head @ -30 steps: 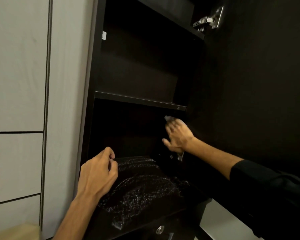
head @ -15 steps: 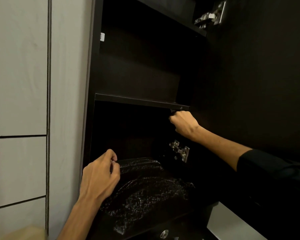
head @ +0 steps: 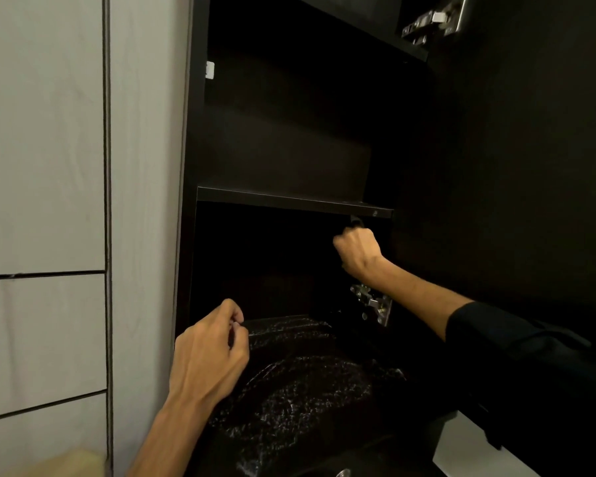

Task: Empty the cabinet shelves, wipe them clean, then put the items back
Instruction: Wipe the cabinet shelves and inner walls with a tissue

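The dark cabinet stands open, and the space above its middle shelf (head: pixel 289 201) shows only dark board. My right hand (head: pixel 358 249) is a fist just under that shelf's right end, against the inner right wall. A small scrap of cloth (head: pixel 356 220) pokes out above the knuckles. On the lower shelf lies a glossy black wrapped item (head: pixel 307 383). My left hand (head: pixel 207 359) has its fingers pinched together at the item's rear left edge.
The open cabinet door (head: pixel 513 149) fills the right side, with metal hinges low (head: pixel 372 302) and high (head: pixel 434 20). Pale wall panels (head: pixel 42 166) lie to the left. A white surface (head: pixel 461 449) shows at bottom right.
My right hand rose from the lower hinge to just under the middle shelf and closed from spread fingers into a fist. The left hand stayed at the wrapped item's edge.
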